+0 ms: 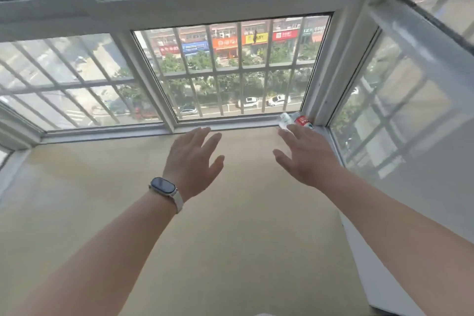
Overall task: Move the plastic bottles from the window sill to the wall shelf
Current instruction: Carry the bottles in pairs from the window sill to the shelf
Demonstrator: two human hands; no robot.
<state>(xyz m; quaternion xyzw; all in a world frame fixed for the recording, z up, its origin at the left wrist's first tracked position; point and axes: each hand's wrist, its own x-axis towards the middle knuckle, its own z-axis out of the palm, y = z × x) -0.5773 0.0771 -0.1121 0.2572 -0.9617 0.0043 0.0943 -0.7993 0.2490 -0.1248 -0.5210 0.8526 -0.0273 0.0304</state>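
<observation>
Hovering over the window sill [128,213]
Right hand [305,154] is held open just before the plastic bottles [295,120], left hand [195,161] (also open) farther off.

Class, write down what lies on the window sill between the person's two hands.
Nothing: in the head view, only bare beige sill shows between the left hand and the right hand, which reaches toward the bottles in the corner.
</observation>
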